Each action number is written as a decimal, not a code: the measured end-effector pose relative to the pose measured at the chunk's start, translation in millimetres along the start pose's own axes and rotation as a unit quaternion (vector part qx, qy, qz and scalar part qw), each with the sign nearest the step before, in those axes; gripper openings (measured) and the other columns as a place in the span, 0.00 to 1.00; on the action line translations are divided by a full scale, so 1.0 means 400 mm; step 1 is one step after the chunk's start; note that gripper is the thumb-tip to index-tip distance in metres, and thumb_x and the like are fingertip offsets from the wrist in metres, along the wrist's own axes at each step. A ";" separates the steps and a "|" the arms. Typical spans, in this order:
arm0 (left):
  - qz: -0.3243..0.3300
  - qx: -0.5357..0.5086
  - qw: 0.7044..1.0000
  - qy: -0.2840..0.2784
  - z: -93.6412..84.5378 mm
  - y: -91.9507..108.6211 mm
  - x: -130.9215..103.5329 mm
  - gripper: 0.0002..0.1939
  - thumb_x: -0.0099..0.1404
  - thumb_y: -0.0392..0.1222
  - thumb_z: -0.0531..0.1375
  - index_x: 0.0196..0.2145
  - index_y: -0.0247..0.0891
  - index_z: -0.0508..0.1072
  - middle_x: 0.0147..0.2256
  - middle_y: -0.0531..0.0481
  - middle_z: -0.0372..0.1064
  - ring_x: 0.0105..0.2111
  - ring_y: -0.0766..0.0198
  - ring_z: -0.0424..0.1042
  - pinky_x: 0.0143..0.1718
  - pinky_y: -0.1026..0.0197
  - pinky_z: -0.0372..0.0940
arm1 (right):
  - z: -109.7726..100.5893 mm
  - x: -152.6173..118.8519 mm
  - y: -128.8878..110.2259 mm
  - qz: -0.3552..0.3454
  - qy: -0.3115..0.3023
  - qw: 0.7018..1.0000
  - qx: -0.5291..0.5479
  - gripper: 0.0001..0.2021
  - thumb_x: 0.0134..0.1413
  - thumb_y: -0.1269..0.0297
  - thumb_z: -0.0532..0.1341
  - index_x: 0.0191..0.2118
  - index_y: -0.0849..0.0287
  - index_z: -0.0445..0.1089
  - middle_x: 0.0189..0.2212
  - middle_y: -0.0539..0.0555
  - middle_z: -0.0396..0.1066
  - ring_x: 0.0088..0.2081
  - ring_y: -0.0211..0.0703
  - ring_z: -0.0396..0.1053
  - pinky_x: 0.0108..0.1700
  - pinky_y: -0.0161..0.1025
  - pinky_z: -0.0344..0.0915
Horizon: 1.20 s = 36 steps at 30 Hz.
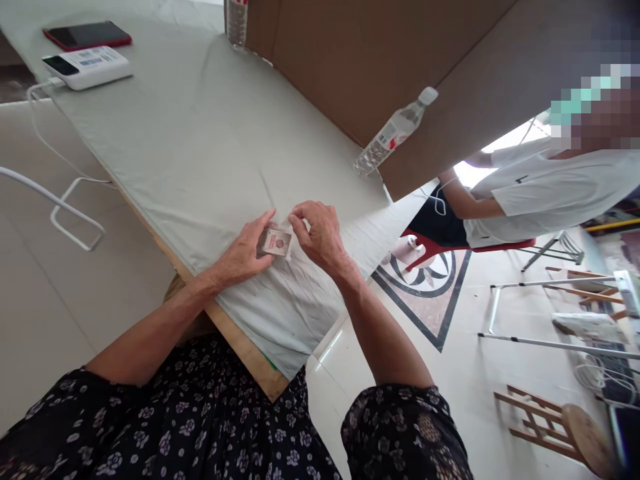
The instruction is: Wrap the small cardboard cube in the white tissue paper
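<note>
A small flat box (pixel 278 243), pale with red print and a little round picture, looks like a pack of playing cards. My left hand (pixel 247 248) grips it from the left, thumb along the near edge and fingers along the far one. Just right of the box is my right hand (pixel 320 233), its thumb and index finger pinched together. Something thin and clear seems to lie by those fingertips, but I cannot make out what it is. Both hands are over the cloth-covered table (pixel 200 153), near its corner.
A clear plastic bottle (pixel 395 133) leans by a large brown cardboard panel (pixel 345 73); another bottle (pixel 237 23) stands farther back. A red-edged phone (pixel 87 35) and a white cabled device (pixel 90 67) lie far left. A seated person (pixel 530 187) is on the right, above a wooden stool (pixel 585 437).
</note>
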<state>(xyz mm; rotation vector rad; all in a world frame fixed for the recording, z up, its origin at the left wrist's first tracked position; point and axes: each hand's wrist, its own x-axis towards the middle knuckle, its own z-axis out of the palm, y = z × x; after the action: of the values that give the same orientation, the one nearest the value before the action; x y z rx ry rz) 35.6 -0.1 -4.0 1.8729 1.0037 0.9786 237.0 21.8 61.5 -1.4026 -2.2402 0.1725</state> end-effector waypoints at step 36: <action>-0.209 -0.212 0.936 0.190 -0.038 0.028 0.188 0.07 0.57 0.44 0.61 0.31 0.38 0.71 0.29 0.52 0.69 0.28 0.67 0.65 0.31 0.63 0.61 | 0.079 0.012 0.076 0.237 0.160 0.884 0.370 0.09 0.56 0.57 0.59 0.33 0.56 0.71 0.26 0.48 0.71 0.30 0.39 0.68 0.39 0.39 0.66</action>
<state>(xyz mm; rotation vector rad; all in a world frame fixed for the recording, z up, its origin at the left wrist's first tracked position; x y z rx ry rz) 55.0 66.1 31.4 1.0792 1.2340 1.2012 245.2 44.9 24.7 -1.3605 -1.2962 0.8023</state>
